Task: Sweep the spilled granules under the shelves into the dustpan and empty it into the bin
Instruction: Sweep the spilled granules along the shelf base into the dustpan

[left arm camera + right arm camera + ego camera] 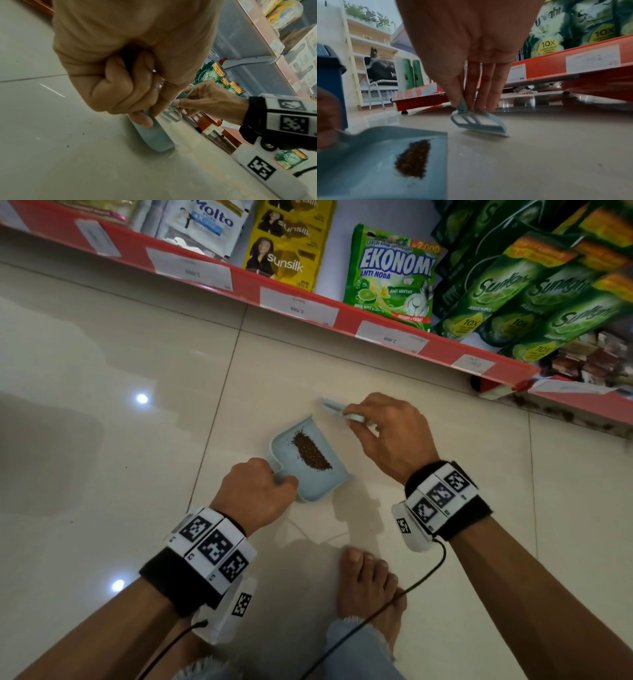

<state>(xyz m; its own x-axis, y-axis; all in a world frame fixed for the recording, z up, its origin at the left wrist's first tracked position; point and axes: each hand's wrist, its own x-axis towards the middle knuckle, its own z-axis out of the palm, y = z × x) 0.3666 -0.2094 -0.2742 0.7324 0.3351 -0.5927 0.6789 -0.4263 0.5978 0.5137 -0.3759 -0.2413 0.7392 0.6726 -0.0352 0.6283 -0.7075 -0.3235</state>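
Observation:
A light blue dustpan lies on the tiled floor with a dark brown pile of granules in it. My left hand grips the dustpan's handle at its near left corner. My right hand pinches the handle of a small light blue brush just beyond the pan's open edge. In the right wrist view the brush touches the floor with its bristles beside the dustpan, where the granules lie. In the left wrist view curled fingers clasp the dustpan.
A red shelf edge with price tags runs across the back, stocked with sachets and green pouches. More dark granules lie under the shelf at far right. My bare foot stands behind the pan. A blue bin stands to the left.

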